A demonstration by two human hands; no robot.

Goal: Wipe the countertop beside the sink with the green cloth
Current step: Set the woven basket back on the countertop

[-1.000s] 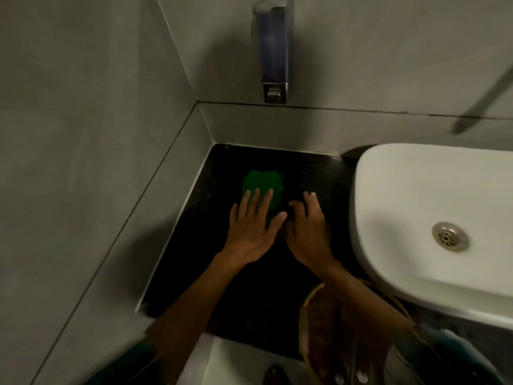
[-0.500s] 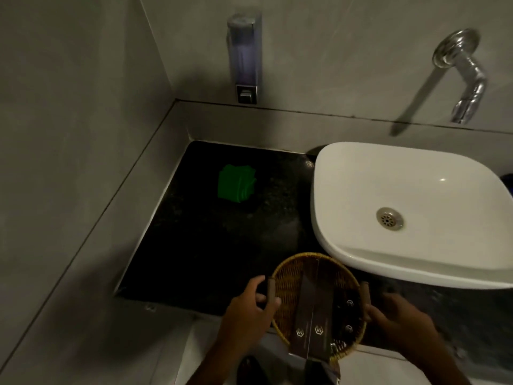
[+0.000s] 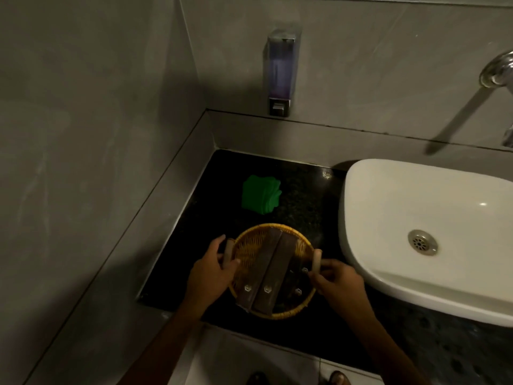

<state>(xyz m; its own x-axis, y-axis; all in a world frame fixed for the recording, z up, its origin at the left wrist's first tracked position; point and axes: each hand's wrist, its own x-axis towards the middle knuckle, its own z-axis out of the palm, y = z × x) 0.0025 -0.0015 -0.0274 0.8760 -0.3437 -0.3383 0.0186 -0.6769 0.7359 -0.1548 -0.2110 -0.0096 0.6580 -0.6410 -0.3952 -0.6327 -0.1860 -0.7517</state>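
The green cloth (image 3: 259, 194) lies folded on the black countertop (image 3: 299, 207), toward the back left corner, with neither hand on it. Nearer the front edge, a round wicker basket (image 3: 249, 245) with two handles and several long brown packets inside sits over the countertop. My left hand (image 3: 212, 276) grips the basket's left handle and my right hand (image 3: 337, 280) grips its right handle. The white sink (image 3: 410, 218) stands just right of the basket.
A soap dispenser (image 3: 281, 73) hangs on the back wall above the counter. A chrome tap (image 3: 499, 76) juts out at the upper right. A grey tiled wall and ledge (image 3: 155, 218) close off the left side. Feet show on the floor below the counter.
Both hands left the green cloth, took the wicker basket by its handles and brought it forward over the countertop in front of the cloth. The view swung right and up.
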